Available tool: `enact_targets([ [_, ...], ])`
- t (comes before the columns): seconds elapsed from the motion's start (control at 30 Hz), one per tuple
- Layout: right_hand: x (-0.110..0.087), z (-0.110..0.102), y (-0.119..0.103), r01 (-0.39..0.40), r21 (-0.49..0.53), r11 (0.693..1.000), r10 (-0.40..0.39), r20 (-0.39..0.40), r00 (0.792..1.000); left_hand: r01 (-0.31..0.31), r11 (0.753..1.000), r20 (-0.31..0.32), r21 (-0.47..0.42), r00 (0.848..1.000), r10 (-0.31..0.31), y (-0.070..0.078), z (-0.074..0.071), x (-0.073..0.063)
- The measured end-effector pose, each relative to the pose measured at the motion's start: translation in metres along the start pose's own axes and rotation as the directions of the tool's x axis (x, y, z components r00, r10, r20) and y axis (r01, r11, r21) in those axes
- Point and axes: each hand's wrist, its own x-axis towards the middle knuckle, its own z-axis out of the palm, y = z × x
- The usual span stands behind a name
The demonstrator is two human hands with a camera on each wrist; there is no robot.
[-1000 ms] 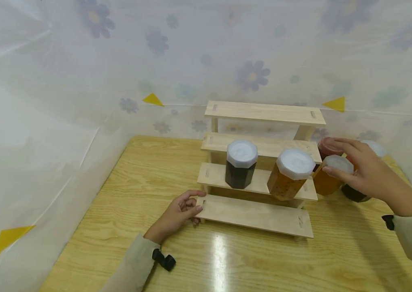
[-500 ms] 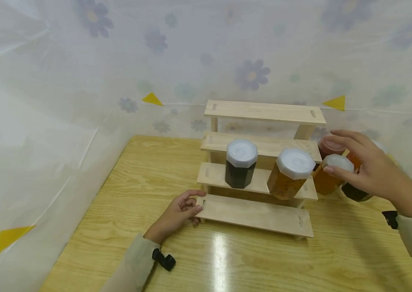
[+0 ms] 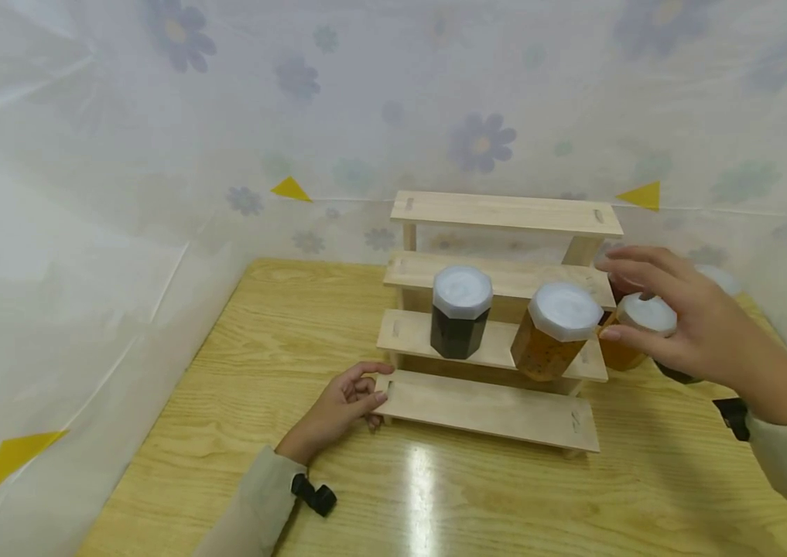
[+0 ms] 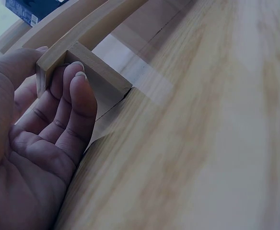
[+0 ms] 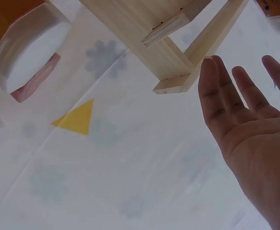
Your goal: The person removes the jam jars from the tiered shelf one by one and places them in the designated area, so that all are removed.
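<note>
A stepped wooden display shelf (image 3: 484, 410) stands on the table. My left hand (image 3: 337, 406) grips the left end of its lowest step, with fingers curled under the board in the left wrist view. Two white-lidded jars sit on the second step from the bottom: a dark jar (image 3: 459, 333) and, right of it, an amber jar (image 3: 542, 352) with specks. My right hand (image 3: 706, 329) hovers at the shelf's right, fingers spread, holding nothing in the right wrist view. Nearest to it is an orange jar (image 3: 646, 313) with a pale lid, partly covered by the hand.
More jars cluster behind and under my right hand, including one with a white lid (image 3: 719, 280) and a dark jar (image 3: 675, 377), mostly hidden. A flowered plastic sheet (image 3: 365, 116) with yellow triangles (image 3: 639, 196) hangs behind the wood-grain table (image 3: 282, 333).
My right hand shifted slightly right, then came back left toward the shelf, covering more of the reddish-lidded jar. My left hand and the two jars on the shelf stayed in place.
</note>
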Motion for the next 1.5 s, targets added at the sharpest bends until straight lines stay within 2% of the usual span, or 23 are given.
enact_targets([
  [0.23,0.008,0.007,-0.004,0.009,-0.086,0.996,-0.008,0.01,1.0,0.002,1.0,-0.002,0.013,1.0,-0.002,0.001,0.0,0.0],
  [0.47,0.021,0.014,-0.012,0.017,-0.167,0.986,-0.005,0.074,0.997,0.012,1.0,-0.008,0.01,1.0,-0.012,0.001,0.001,-0.001],
  [0.7,0.035,0.025,-0.02,0.08,-0.218,0.973,-0.057,0.108,0.993,0.017,1.0,-0.014,0.011,1.0,-0.017,0.001,0.001,-0.001],
  [0.93,0.036,0.032,-0.026,0.027,-0.249,0.968,0.012,0.153,0.988,0.029,1.0,-0.018,0.005,0.999,-0.029,0.001,0.0,-0.001],
  [1.27,0.033,0.041,-0.032,-0.015,-0.23,0.973,0.028,0.053,0.998,0.029,1.0,-0.021,0.007,0.999,-0.029,0.001,0.0,0.0],
  [1.5,0.031,0.042,-0.031,0.046,-0.217,0.975,-0.051,-0.02,0.998,0.026,1.0,-0.014,0.002,1.0,-0.026,0.001,0.0,0.0],
])
